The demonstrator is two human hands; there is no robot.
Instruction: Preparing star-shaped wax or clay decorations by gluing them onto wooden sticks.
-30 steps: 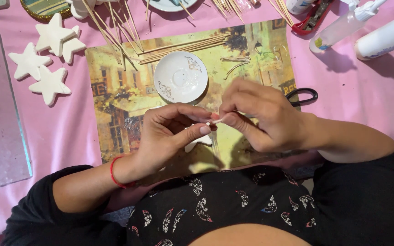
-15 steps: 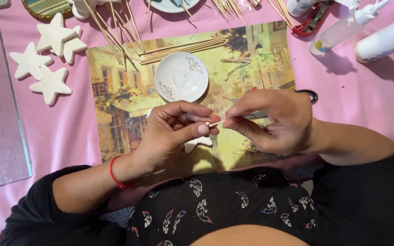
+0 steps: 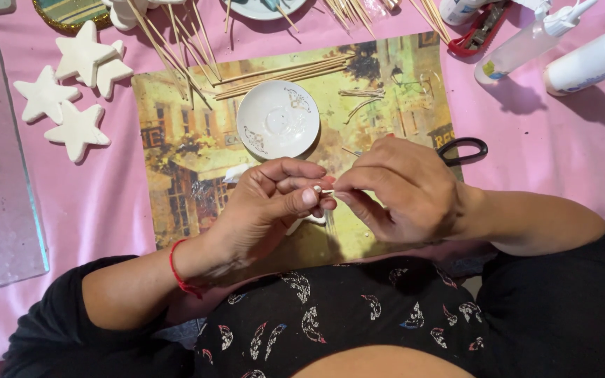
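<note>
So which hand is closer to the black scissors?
The right hand. It lies just beside the scissors, partly covering them. The left hand is farther away, on the other side of the right hand.

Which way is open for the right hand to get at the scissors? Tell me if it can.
Probably yes. The scissors lie on the pink cloth just beyond the right hand, partly hidden under it, nothing between them; but its fingers pinch a small piece with the left hand.

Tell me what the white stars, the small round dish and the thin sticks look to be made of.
White stars: probably plaster or air-dry clay; matte, chalky, thick soft edges. Round dish: likely glazed ceramic; glossy white with fine painted motifs. Thin sticks: wood or bamboo skewers; pale tan, straight, unvarnished.
</note>
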